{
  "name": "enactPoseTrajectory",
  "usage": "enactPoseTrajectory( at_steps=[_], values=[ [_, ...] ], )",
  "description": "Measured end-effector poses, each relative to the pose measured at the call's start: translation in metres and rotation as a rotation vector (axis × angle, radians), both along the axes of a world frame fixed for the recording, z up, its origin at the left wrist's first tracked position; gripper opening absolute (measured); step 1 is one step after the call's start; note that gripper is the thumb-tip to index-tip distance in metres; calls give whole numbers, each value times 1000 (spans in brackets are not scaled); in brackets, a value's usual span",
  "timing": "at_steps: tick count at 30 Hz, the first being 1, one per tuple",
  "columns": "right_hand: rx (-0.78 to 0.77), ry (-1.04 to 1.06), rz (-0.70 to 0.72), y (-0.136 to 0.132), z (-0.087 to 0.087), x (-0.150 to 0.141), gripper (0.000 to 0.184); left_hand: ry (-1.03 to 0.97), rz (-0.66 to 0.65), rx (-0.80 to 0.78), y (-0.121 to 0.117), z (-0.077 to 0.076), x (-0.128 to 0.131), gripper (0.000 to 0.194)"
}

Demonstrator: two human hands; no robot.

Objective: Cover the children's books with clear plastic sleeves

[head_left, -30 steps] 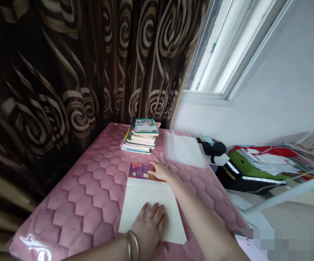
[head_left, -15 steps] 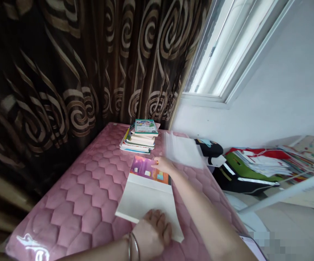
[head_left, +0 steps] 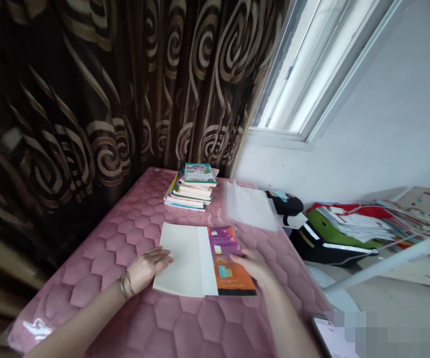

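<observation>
An open book (head_left: 183, 261) lies on the pink quilted surface, with blank cream paper at left and a purple and orange printed flap (head_left: 224, 258) at right. My left hand (head_left: 149, 267) rests its outstretched fingers on the left edge of the blank page; its thumb is not visible. At the book's other side, my right hand (head_left: 255, 266) holds the flap by its right edge, thumb on top and the other fingers mostly hidden. A bracelet (head_left: 126, 285) circles my left wrist.
Behind the open book stands a stack of books (head_left: 190, 191). Clear plastic sheets (head_left: 250, 206) lie to its right. A patterned dark curtain (head_left: 125, 99) hangs behind. Beyond the right edge are a green and black bag (head_left: 326, 233) and papers; a phone (head_left: 332, 338) is at lower right.
The book has been turned so its printed flap, formerly at the far end, now points right. My left hand moved to the left edge, and my right hand came nearer with the flap.
</observation>
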State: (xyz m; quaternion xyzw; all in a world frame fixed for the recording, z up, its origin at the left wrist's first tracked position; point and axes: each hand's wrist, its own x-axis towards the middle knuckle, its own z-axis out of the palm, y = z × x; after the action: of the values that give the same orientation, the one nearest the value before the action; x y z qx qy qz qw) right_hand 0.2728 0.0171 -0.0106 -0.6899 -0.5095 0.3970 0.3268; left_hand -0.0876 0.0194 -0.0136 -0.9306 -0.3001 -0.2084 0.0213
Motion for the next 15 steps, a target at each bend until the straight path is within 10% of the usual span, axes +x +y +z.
enactPoseTrajectory(
  at_steps=[8,15],
  values=[
    [52,217,-25,-6,-19,1,30,235,117,-255,-5,20,12,46],
    [111,458,-49,-12,-17,1,34,228,252,-287,-22,31,103,42]
  ],
)
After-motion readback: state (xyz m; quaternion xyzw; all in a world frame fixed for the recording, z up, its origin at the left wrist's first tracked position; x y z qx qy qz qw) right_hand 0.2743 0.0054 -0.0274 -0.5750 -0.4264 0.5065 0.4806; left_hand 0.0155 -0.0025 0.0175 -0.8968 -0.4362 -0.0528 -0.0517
